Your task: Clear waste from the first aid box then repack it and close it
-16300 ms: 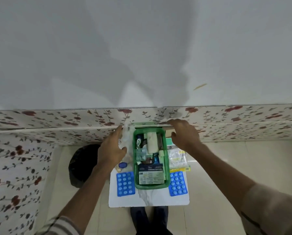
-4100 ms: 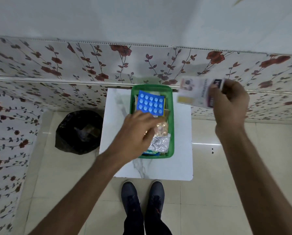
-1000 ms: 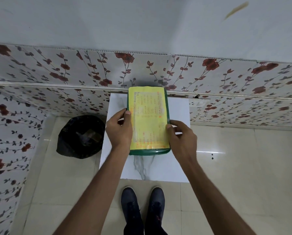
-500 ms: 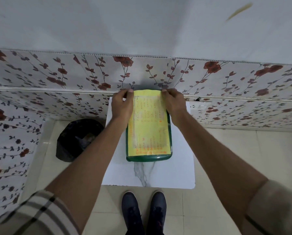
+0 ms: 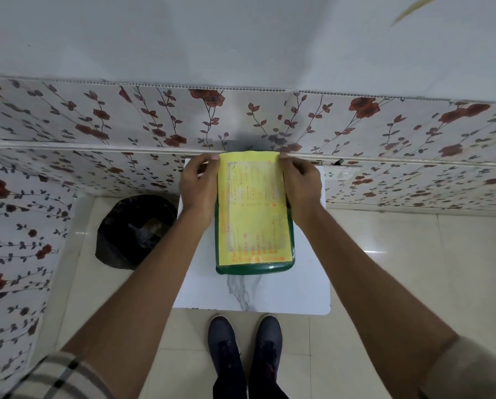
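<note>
The green first aid box (image 5: 254,267) lies closed on the white marble-patterned table (image 5: 252,295), its lid covered by a yellow printed label (image 5: 252,208). My left hand (image 5: 199,185) grips the box's far left edge, fingertips at the far left corner of the lid. My right hand (image 5: 301,185) grips the far right edge in the same way. The contents are hidden under the lid.
A black bin bag (image 5: 134,231) with waste in it sits on the tiled floor left of the table. A floral-papered wall (image 5: 154,122) stands right behind the table. My shoes (image 5: 246,344) are at the table's near edge.
Both hands slid from the box's middle sides to its far corners over the last second. Earlier the box stood open with items in and around it; now the lid is on.
</note>
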